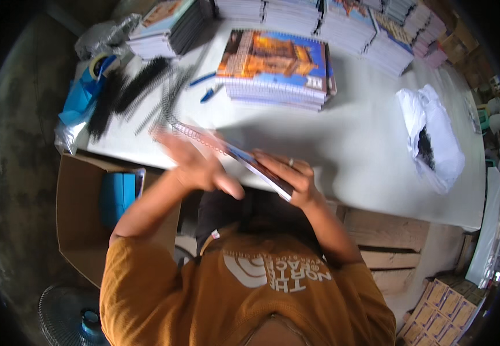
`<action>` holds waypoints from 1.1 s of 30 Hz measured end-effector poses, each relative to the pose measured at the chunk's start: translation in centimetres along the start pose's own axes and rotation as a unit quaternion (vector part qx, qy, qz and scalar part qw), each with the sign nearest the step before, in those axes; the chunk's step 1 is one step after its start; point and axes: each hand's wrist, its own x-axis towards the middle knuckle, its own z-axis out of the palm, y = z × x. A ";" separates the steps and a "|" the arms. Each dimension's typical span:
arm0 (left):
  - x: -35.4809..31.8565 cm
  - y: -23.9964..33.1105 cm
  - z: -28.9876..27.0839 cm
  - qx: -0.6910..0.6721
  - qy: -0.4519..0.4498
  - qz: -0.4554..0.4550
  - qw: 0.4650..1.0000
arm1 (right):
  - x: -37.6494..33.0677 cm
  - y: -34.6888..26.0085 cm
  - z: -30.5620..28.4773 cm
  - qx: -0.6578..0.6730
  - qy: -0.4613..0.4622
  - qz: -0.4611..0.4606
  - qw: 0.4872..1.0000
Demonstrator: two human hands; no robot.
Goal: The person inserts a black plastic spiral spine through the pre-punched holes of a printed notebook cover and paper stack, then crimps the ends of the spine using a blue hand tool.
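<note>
In front of my body, my right hand (296, 180) grips a thin spiral notebook (270, 179) by its lower right part, tilted with its edge toward me. A spiral binding coil (201, 137) runs along the notebook's upper left edge and stretches out past its end. My left hand (189, 164) is beside that coil, fingers stretched out and thumb apart, smeared by motion. Whether its fingertips touch the coil cannot be made out. Beyond the hands, a stack of spiral notebooks (273, 63) with a building on the cover lies on the white table (371, 155).
Loose black coils (140, 86) lie at the left, near a tape roll (99, 66) and blue pens (204, 79). A white plastic bag (434, 138) with black coils sits at the right. Book stacks (296, 20) line the back. An open cardboard box (82, 213) stands below left, above a fan (68, 317).
</note>
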 end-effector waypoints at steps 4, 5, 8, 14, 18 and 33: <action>-2.0 2.6 1.4 -0.151 -0.038 -0.120 0.980 | 0.0 -0.1 0.6 0.010 0.002 0.004 1.000; -2.7 3.0 0.8 -0.179 -0.093 -0.073 0.977 | 0.0 0.0 0.1 -0.001 0.005 0.031 1.000; -0.8 -0.3 -0.1 -0.018 -0.149 0.173 0.973 | 0.6 0.2 0.1 0.002 0.002 0.010 1.000; -1.4 3.6 1.2 -0.137 -0.113 -0.011 0.984 | -0.1 0.5 0.8 0.002 0.020 0.025 0.999; -0.9 -0.9 0.9 -0.263 -0.150 -0.056 0.951 | 0.6 -0.8 1.3 0.039 -0.024 0.050 0.998; -0.5 7.5 1.6 -0.239 -0.099 -0.082 0.963 | 0.4 -0.2 0.7 0.022 0.042 0.038 0.998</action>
